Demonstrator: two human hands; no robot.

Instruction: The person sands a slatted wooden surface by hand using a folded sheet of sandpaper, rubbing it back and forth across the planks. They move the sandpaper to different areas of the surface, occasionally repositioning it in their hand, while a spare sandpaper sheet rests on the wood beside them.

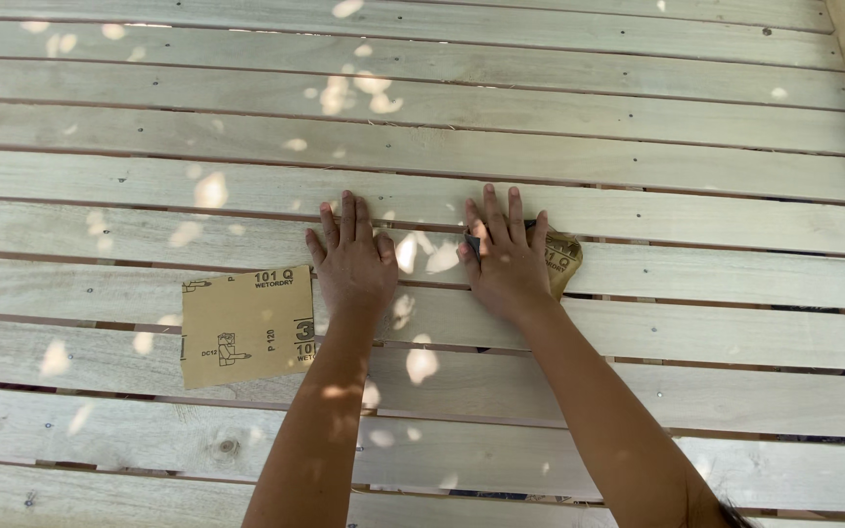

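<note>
1. A folded piece of tan sandpaper is pressed flat against a pale wooden slat under the right hand. Most of it is hidden by the palm and fingers, so only its right edge is seen poking out past the little-finger side.
2. The right hand is laid flat, fingers spread a bit and pointing up the frame. The paper is pinned under it rather than gripped.
3. The left hand is laid flat on the bare slats with nothing under it, fingers close together, just beside the right hand but not touching it.
4. A bigger flat rectangular sheet of tan sandpaper, backing side up, is seen lying just left of the left wrist.
5. Everything is set on a slatted surface of pale wooden boards, dappled with sunlight.
</note>
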